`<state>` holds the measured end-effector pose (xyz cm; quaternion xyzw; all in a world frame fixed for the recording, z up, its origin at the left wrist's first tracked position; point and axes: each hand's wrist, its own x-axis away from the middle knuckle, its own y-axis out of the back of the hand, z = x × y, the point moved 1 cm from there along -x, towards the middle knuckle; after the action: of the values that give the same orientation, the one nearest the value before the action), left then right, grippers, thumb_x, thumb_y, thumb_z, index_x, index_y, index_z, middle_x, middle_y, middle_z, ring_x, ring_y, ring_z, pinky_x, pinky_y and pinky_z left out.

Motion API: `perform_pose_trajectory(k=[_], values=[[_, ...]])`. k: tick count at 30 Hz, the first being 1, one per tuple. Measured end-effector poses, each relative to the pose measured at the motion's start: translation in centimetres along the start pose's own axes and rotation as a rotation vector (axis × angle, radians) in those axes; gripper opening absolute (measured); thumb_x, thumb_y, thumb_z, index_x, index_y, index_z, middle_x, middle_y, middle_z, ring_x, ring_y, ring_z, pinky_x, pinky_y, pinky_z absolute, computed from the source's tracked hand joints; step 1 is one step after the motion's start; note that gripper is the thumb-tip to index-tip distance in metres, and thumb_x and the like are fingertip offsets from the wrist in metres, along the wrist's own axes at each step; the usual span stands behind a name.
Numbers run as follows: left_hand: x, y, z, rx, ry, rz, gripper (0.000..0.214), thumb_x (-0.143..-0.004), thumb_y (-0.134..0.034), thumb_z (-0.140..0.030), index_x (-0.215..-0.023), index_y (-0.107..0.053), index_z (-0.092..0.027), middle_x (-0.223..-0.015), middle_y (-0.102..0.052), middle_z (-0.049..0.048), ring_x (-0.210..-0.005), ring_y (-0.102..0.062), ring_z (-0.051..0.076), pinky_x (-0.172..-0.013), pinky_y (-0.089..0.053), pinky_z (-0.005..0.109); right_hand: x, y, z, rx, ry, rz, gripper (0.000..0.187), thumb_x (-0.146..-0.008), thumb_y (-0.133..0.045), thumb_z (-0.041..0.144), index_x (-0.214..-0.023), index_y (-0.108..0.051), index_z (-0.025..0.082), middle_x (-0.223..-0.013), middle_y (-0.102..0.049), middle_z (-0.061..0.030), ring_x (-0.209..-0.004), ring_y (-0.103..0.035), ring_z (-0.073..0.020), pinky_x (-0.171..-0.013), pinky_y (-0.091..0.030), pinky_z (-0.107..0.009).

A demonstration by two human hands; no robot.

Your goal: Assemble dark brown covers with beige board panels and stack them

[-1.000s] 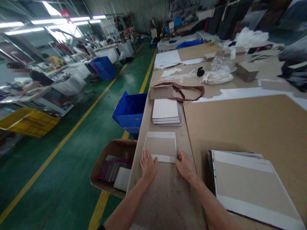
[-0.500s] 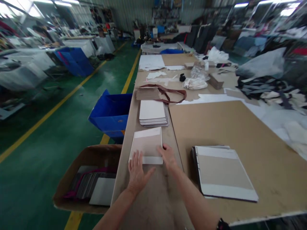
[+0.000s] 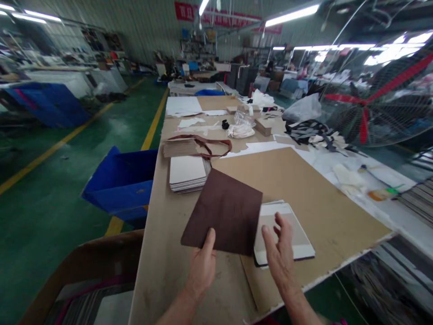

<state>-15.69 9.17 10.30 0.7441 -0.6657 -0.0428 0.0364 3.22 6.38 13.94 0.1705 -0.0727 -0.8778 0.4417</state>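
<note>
A dark brown flat panel is tilted up above the table, its plain brown face toward me. My left hand grips its lower edge, thumb on the brown face and fingers hidden behind. My right hand is empty, fingers apart, over a stack of white-and-beige panels with dark edges; I cannot tell whether it touches them. Beyond the held panel, a neat pile of white boards lies near the table's left side.
Past the white boards are a stack of brown pieces and a brown strap. A large brown sheet covers the table's right part. A blue bin and a brown box stand at left. A large fan is at right.
The panel that lay beige side up on the table is now raised, brown side toward me, in my left hand. My right hand has let go and moved right. The view has swung up and right.
</note>
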Motion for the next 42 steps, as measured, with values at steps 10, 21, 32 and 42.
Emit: perform_pose_trajectory(k=[10,21,32,42], values=[[8.3,-12.5,0.2,0.719,0.845,0.25,0.05,-0.075,-0.07,-0.041,-0.117,-0.055,-0.019,-0.11,-0.066,0.0099,-0.085,-0.067,0.023,-0.068,-0.056,0.031,-5.4,11.3,-11.6,-0.243,-0.471,0.068,0.083,-0.068,-0.072,0.05,-0.136,-0.031,0.027,-0.117,-0.056,-0.0073,-0.101,-0.056,-0.0284,-0.083,-0.05,-0.041],[9.8,-19.1,0.0,0.623,1.105,-0.248,0.033,-0.071,-0.076,-0.03,-0.075,-0.045,-0.02,-0.071,-0.066,0.0047,-0.071,-0.068,0.019,-0.052,-0.051,0.022,-15.6,11.1,-17.8,-0.005,-0.147,0.446,0.065,-0.076,-0.055,0.044,-0.134,-0.039,0.019,-0.126,-0.049,-0.011,-0.118,-0.044,-0.0283,-0.102,-0.034,-0.048],[7.7,-15.5,1.3,-0.242,0.557,-0.19,0.05,-0.072,-0.057,-0.067,-0.071,-0.057,-0.017,-0.064,-0.06,0.0008,-0.063,-0.058,0.017,-0.056,-0.044,0.025,-16.9,13.6,-22.7,0.1,-0.192,0.407,0.079,-0.073,-0.056,0.065,-0.129,-0.04,0.011,-0.121,-0.042,-0.0187,-0.109,-0.045,-0.0339,-0.093,-0.039,-0.052],[-0.1,-17.7,4.4,0.099,0.51,0.103,0.068,-0.075,-0.066,-0.049,-0.131,-0.042,-0.017,-0.124,-0.057,0.0113,-0.114,-0.054,0.027,-0.1,-0.042,0.039,-17.0,10.3,-22.8,0.036,-0.379,0.541,0.072,-0.078,-0.056,0.061,-0.131,-0.042,0.015,-0.13,-0.047,-0.0134,-0.122,-0.04,-0.0303,-0.106,-0.027,-0.049]])
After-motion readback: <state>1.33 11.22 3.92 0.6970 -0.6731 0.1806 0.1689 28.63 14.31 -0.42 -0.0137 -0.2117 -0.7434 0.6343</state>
